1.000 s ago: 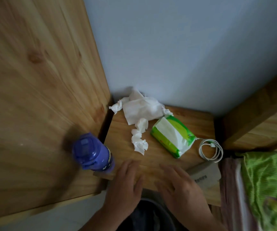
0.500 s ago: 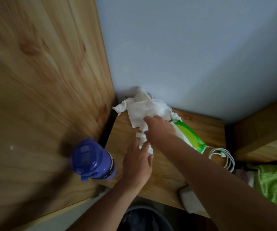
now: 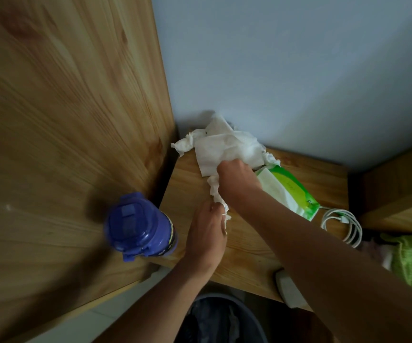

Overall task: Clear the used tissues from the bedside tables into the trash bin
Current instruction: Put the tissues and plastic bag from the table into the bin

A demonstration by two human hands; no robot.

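Head view: we see the right hand (image 3: 237,178) with its grip clamped on the big used tissues (image 3: 224,149) at the worktop (image 3: 249,246) back corner; the left hand (image 3: 207,233) pinches the twisted tissue strand (image 3: 216,194). Risks, we judge: thin strand tearing, scraps dropping, elbowing the purple bottle (image 3: 138,226) or dragging the tissue pack (image 3: 289,191). Trash bin (image 3: 254,315) sits below the front edge, dark liner inside, contents unclear.

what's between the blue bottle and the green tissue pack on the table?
Head view: both hands, left hand and right hand, gathering the crumpled tissues between the blue bottle and the green tissue pack.
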